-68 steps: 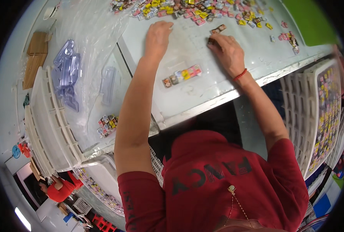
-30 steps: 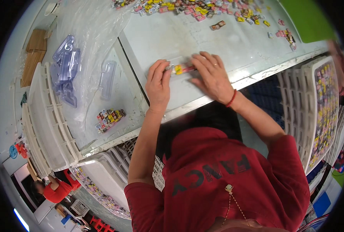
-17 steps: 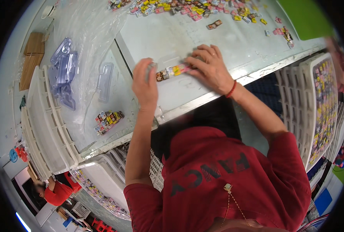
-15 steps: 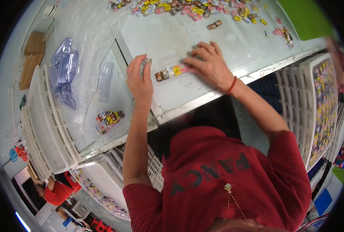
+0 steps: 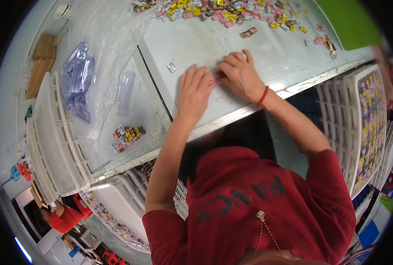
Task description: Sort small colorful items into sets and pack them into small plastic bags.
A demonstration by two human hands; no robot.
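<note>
Head view: both hands are gathered over one row of small coloured pieces (image 5: 213, 81) at the near middle of the table (image 5: 187, 48), with only a pink sliver left visible. The left hand (image 5: 195, 92) is now laid across the row's left part, its fingers bent and close together, as against its position off to the left a moment ago. The right hand (image 5: 242, 78) is kept curled over the right end. Whether either hand is closed on the row cannot be told. Just beyond the left hand, one white-and-blue piece (image 5: 171, 67), earlier pinched at its fingertips, is now left lying alone. By this change the piece is judged to be set apart and both hands to be given to the row.

Counted from near to far: one packed block of pieces (image 5: 128, 138) is seen at the left; one single clear tray (image 5: 125, 93) is laid beyond it, with one heap of clear trays (image 5: 79, 81) to its left, not countable singly. One brown strip (image 5: 249, 32) is isolated at the far middle, short of one pile of loose pieces (image 5: 228, 20), too numerous to be counted.
</note>
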